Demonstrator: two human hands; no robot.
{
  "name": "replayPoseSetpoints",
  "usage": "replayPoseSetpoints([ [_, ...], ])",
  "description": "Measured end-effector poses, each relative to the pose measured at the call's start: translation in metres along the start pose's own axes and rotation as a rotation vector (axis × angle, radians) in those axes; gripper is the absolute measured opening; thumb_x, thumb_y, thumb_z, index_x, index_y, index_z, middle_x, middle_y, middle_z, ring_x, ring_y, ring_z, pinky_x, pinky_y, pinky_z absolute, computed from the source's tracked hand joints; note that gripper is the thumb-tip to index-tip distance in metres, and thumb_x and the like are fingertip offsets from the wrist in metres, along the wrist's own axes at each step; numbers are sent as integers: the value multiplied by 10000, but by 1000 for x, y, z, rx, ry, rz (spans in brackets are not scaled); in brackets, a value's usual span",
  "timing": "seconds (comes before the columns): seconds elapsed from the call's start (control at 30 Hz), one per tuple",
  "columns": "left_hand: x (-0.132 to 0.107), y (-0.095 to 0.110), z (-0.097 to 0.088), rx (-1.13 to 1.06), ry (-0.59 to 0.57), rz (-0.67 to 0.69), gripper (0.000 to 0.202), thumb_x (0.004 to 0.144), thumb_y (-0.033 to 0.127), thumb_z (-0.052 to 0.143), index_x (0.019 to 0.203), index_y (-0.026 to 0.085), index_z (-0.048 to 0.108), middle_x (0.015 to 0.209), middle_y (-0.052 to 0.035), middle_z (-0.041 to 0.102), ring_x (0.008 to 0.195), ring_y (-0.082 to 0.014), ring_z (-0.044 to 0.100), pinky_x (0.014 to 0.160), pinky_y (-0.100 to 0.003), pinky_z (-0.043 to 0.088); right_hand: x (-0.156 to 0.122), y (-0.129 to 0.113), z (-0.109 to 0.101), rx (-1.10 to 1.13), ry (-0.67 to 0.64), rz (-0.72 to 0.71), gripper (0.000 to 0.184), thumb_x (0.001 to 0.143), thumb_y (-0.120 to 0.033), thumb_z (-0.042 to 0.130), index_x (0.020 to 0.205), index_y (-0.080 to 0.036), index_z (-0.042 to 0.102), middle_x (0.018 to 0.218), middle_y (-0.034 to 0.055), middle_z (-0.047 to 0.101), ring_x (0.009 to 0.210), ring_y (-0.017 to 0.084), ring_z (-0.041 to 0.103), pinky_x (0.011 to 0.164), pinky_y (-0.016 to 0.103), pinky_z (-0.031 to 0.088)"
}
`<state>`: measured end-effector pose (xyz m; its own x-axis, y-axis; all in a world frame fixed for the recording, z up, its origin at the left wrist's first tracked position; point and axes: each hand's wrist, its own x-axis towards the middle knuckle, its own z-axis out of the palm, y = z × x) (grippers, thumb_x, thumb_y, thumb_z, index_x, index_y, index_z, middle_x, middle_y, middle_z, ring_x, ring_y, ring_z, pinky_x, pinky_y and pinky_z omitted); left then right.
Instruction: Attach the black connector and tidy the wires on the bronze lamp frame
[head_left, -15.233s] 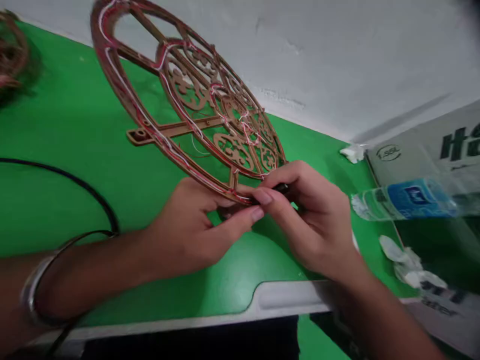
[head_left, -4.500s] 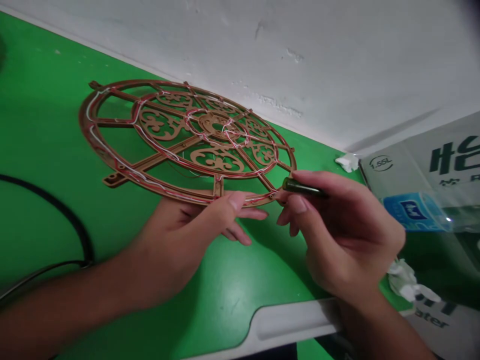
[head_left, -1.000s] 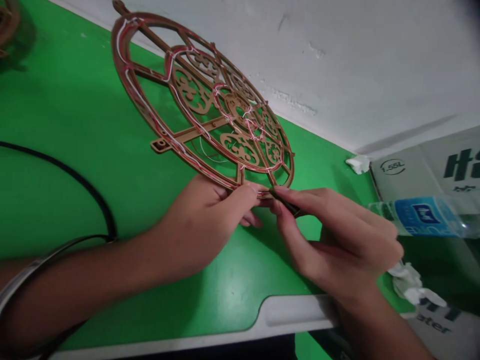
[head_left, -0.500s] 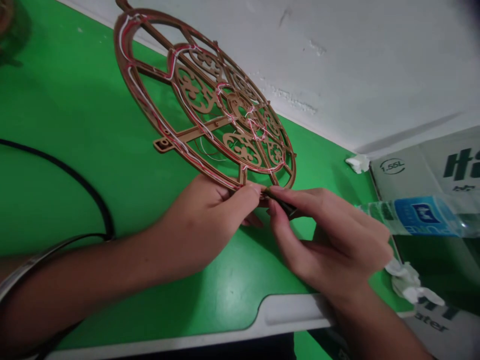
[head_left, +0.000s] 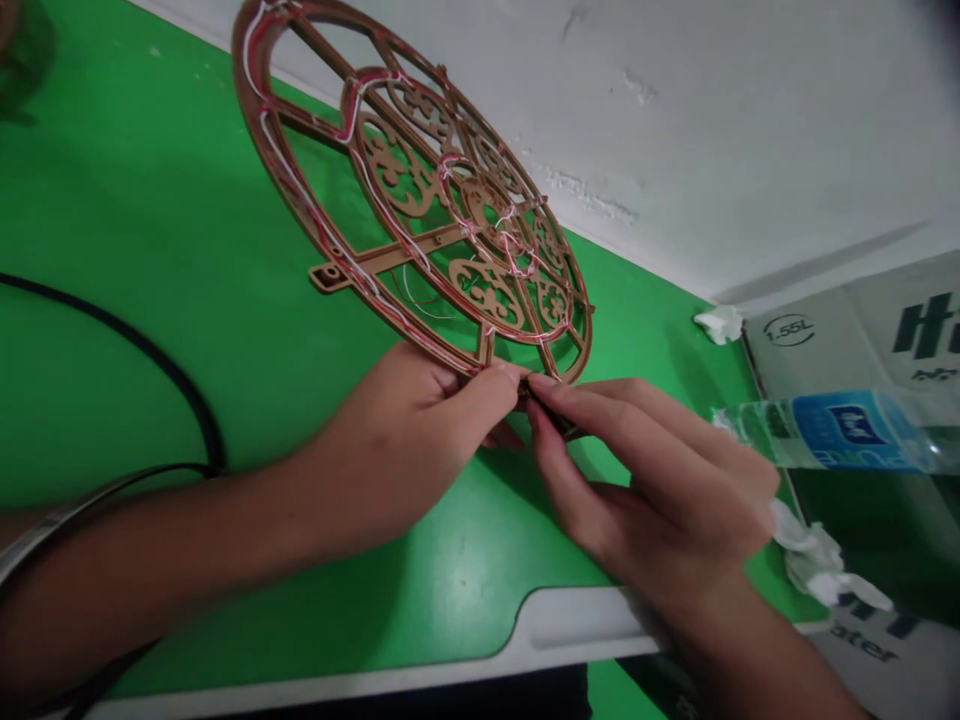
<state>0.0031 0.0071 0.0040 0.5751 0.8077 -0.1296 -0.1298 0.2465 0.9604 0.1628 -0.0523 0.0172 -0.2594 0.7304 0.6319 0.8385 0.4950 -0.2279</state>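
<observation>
A round brown openwork frame (head_left: 401,258) is held tilted above the green table, with red and white wires running along its rings and spokes. My left hand (head_left: 442,430) grips its lower rim, thumb on top and fingers underneath. At that same rim, my right hand (head_left: 660,460) pinches a small dark piece (head_left: 559,422) between thumb and finger, its end touching the rim near my left thumb. The fingers hide most of this piece, so its kind cannot be made out. Loose thin wires (head_left: 420,295) hang below the frame.
A white wall (head_left: 712,130) rises behind the green table (head_left: 135,330). At the right are a water bottle (head_left: 855,430) with a blue label, printed cartons (head_left: 832,310) and crumpled tissues (head_left: 814,560). A black cable (head_left: 161,365) curves across the left side.
The frame's upper part has tipped slightly up and right. My right hand and the dark piece have shifted a little to the left and down along the rim. My left hand keeps its grip.
</observation>
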Motion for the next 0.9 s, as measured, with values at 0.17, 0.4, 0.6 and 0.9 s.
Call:
replayPoseSetpoints([
  [0.17,1,-1,1,28,11,12,275,901,199,503,735,179,721,787,61,757,717,-36,672,669,-66,568,-3,-2,0,-131,-19,-44,192,848,-125,740,1037,-160,735,890,7,783,738,114,734,587,260,565],
  [0.4,3,-3,1,82,29,-1,306,916,254,497,726,199,730,731,64,746,796,-48,709,648,-50,567,-2,-4,-2,-132,-28,-40,213,835,-89,726,1038,-153,739,853,20,775,697,115,721,546,256,536],
  [0.6,1,-5,1,-39,39,10,194,900,258,570,817,229,743,780,79,769,678,-46,708,632,-77,597,-3,1,-2,-114,-38,-20,211,793,-42,722,987,-121,753,795,43,760,610,120,696,501,246,523],
  [0.9,-1,0,2,-129,37,-52,213,903,235,601,841,256,804,866,55,805,671,-36,722,634,-48,583,1,19,-5,318,137,220,212,820,-87,731,991,-210,759,789,10,733,620,117,659,545,258,559],
])
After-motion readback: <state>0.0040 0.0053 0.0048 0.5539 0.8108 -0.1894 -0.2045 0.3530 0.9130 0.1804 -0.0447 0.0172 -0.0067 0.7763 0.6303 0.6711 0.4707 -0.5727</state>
